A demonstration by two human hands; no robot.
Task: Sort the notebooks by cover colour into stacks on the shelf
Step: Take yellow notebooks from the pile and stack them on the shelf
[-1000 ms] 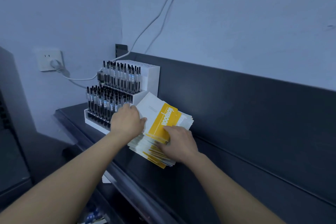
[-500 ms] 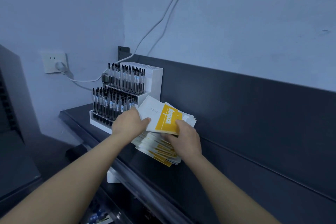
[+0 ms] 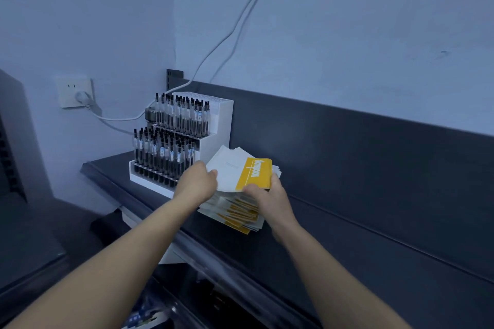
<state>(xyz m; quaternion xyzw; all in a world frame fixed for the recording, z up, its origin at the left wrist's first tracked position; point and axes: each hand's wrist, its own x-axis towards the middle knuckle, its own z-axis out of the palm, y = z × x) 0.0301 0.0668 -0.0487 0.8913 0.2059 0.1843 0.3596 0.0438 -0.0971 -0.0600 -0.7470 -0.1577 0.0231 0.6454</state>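
Note:
A stack of white-and-yellow notebooks (image 3: 235, 212) lies on the dark shelf (image 3: 334, 243), just right of the pen display. Above it, a bundle of yellow-and-white notebooks (image 3: 242, 172) is lifted and tilted. My left hand (image 3: 196, 184) grips the bundle's left white edge. My right hand (image 3: 263, 193) holds its near right corner at the yellow band. Several notebooks remain beneath, slightly fanned out.
A white tiered display full of black pens (image 3: 173, 141) stands on the shelf's left end, touching the notebooks' left side. The dark back panel (image 3: 361, 147) rises behind. A wall socket (image 3: 74, 91) with a plug and cables is at the left. Lower shelves show below.
Both hands have raised the top bundle of notebooks off the stack, so a gap shows beneath it. The camera has drifted, shifting the scene slightly right and down.

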